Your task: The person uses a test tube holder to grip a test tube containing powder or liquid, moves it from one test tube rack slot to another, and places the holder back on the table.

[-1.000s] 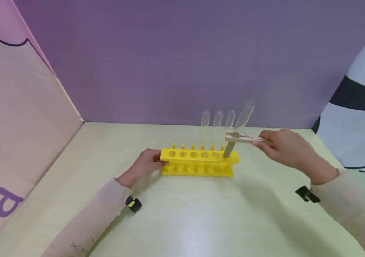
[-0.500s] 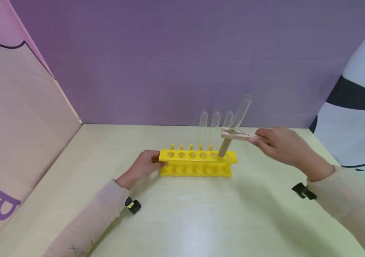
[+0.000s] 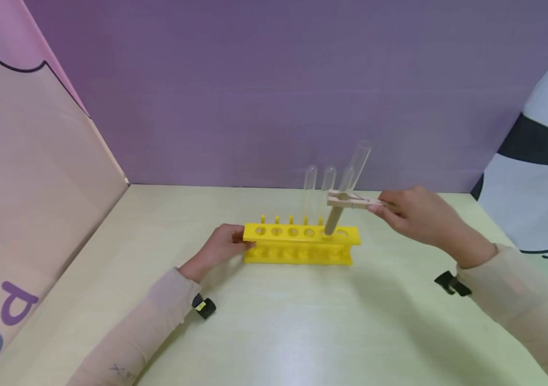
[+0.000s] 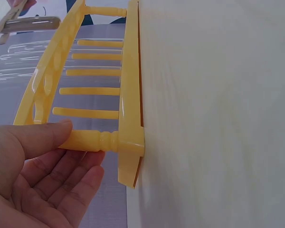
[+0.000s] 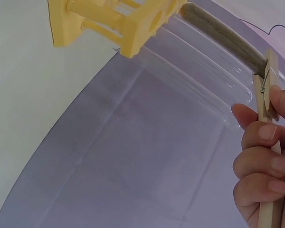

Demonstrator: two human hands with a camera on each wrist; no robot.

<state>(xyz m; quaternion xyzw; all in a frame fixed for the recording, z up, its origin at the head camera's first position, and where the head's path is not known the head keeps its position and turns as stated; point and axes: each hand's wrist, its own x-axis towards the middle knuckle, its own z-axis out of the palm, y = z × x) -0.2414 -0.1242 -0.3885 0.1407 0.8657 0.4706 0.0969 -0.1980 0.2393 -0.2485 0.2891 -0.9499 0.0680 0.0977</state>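
The table (image 3: 274,321) formed the near surface. The left hand (image 3: 218,244) was at the left end of the yellow rack (image 3: 303,242), thumb and fingers pinching its end post (image 4: 88,140). The right hand (image 3: 419,217), above the table and to the right of the rack, was closed, its fingers curled round the handle of a wooden clip (image 3: 358,204).

The clip ran roughly level toward the left, and its jaws gripped a glass tube (image 3: 334,219) near the middle. The tube thus lay to the left of the right hand, the nearer of the two. Its long axis was tilted: the open mouth leaned up and to the right, the rounded bottom down and to the left. Grey-brown matter filled the lower part.

The governing relation was that of tube bottom to rack. In the head view, the bottom met the line of the fifth hole from the left; the left wrist view showed it on the upper side of the top plate, not through it. Contact could not be determined. The tilt left the tube out of line with the upright axis of the hole.

Farther back, three clear tubes (image 3: 310,182) stood upside down behind the rack's right half, before a purple panel (image 3: 254,96).
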